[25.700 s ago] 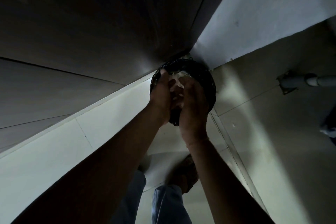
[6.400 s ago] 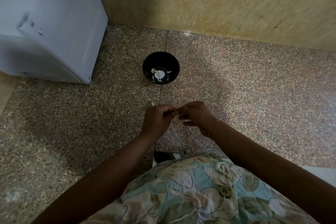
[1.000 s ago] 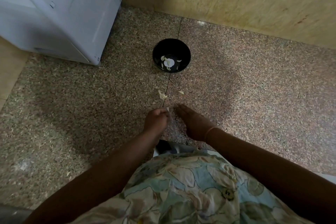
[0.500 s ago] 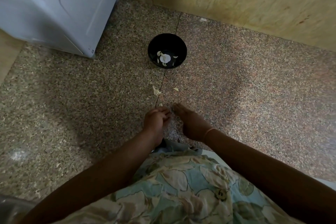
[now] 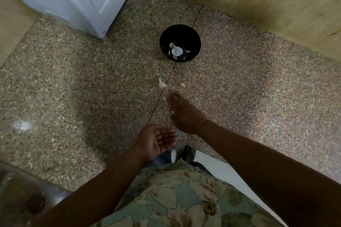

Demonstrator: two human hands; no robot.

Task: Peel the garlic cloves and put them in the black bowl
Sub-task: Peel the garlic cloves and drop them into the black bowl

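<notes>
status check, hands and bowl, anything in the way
Left hand open, palm up, empty. Right hand flat over counter, reaching toward peel scraps. Black bowl upright, garlic pieces inside. Path to bowl unobstructed.

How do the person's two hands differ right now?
The left hand is cupped palm up near the body; the right hand is palm down, reaching over the counter toward the garlic scraps. The left sits nearer, the right farther out. Both look open, holding nothing visible.
</notes>
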